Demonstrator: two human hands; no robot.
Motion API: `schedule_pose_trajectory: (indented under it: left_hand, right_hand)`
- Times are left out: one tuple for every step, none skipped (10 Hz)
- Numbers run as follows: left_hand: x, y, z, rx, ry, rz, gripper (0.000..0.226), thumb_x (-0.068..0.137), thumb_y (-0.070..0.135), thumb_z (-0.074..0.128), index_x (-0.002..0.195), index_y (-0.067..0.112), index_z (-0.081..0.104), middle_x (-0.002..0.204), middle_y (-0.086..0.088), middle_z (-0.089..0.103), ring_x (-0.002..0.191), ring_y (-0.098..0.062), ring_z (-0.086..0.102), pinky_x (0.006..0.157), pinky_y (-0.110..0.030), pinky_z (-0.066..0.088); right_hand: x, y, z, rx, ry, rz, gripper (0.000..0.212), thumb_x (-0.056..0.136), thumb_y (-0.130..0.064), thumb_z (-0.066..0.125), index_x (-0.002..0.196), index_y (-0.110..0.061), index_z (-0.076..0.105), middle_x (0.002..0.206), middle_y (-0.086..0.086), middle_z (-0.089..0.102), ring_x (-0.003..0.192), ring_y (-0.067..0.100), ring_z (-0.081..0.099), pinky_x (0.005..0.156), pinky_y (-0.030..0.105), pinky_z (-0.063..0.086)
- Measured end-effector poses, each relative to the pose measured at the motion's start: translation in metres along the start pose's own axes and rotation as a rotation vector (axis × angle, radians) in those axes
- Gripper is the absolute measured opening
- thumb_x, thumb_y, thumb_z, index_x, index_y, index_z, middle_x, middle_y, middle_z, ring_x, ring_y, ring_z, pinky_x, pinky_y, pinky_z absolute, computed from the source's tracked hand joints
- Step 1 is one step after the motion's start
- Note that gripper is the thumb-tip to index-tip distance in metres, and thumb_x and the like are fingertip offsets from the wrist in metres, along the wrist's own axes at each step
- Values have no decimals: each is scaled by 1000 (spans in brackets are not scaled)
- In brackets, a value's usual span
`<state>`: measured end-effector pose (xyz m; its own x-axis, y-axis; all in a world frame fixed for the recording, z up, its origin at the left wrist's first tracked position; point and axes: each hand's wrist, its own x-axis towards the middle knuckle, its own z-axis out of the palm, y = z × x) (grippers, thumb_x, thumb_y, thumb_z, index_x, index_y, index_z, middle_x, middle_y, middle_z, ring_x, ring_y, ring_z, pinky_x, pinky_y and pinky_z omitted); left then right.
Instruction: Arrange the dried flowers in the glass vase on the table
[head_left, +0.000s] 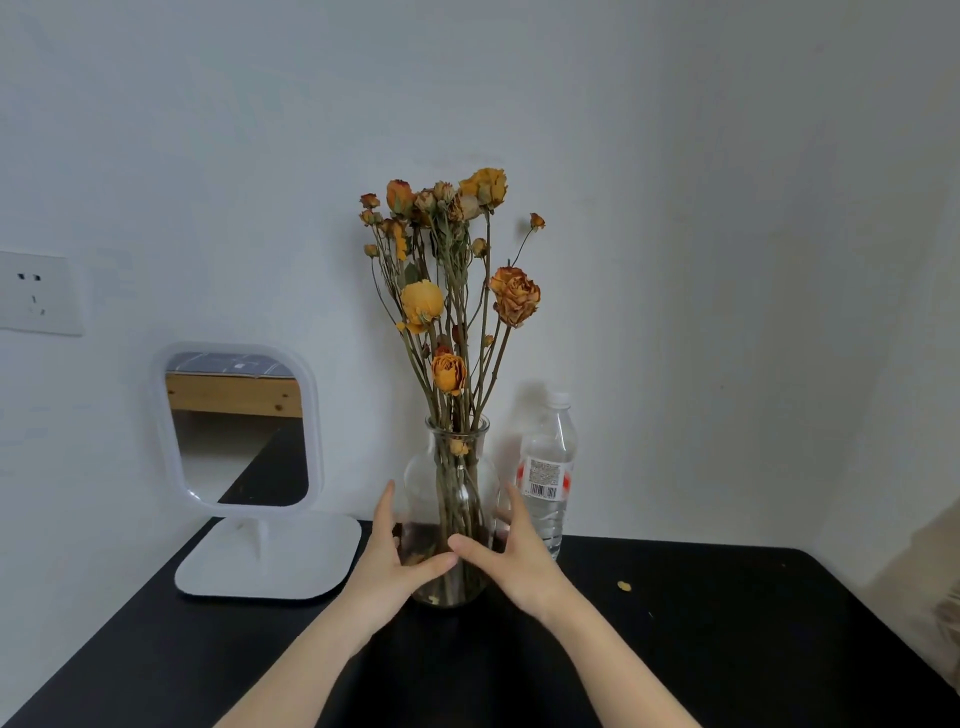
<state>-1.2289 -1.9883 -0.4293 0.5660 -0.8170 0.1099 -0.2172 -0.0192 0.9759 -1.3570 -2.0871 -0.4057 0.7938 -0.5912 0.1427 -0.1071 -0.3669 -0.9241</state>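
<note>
Cupping the lower body of the glass vase (457, 467) from both sides — left hand (387, 558) on its left flank, right hand (514, 558) on its right, fingers pointing up along the glass, thumbs wrapped across the near face and meeting tip to tip. Both gripping the vase, holding nothing else. Bare forearms reaching in from the near edge.

Standing upright on the black table (727, 649), close to its far edge and about mid-width: the vase itself, clear, with a narrow neck and flared rim. Packed into that neck, the dried flowers (422, 304) — thin brown stems running down to the bottom of the glass, orange and yellow rose heads spread at several heights above the rim, the tallest cluster set against the wall (675, 208). Loose bits lying on the floor of the vase.

Just right of the vase and slightly farther back, a clear plastic water bottle (545, 483), upright, white cap on, barcode label facing near. Left of the vase, a white-framed mirror (239, 431) on a flat white base. Right of the hands and well apart, a small yellow petal scrap (623, 586) on the tabletop. Far left on the wall, a white socket plate (36, 293).
</note>
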Motion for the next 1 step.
schedule_pose_trajectory:
  left_hand:
    - [-16, -8, -5, 0, 187, -71, 85, 80, 20, 71, 146, 23, 17, 148, -10, 32, 129, -26, 41, 107, -43, 35]
  right_hand:
    - [-17, -17, -13, -62, 150, -33, 74, 85, -29, 65, 144, -32, 21, 149, -6, 33, 136, 13, 34, 108, 28, 35]
